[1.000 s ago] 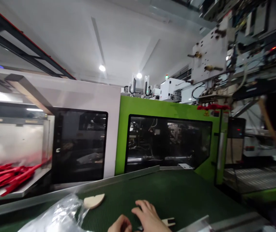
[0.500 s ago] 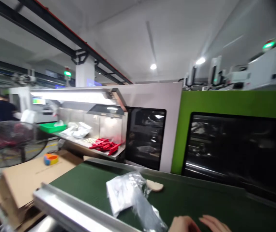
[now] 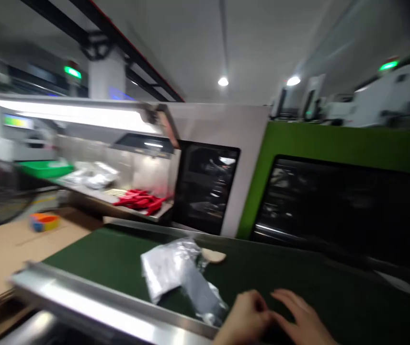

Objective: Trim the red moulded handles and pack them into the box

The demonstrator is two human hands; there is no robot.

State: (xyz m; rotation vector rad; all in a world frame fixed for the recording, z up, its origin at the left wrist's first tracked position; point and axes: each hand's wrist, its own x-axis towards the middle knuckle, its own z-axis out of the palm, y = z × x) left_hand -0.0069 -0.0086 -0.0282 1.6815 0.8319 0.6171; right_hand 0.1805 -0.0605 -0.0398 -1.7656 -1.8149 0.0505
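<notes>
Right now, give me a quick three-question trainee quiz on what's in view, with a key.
1. True or false: the half-disc lies on the belt.
2. What colour are the pieces heaped on the lit shelf: A blue, B red, C black?
3. Fill in: the plastic on the belt is nearer the ____ hand.

Key: 1 true; 2 B, red; 3 left hand.

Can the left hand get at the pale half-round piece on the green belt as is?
Probably yes: green belt shows between the left hand and the pale half-round piece, with nothing seen blocking. The plastic packaging crowds only the piece's left end.
</notes>
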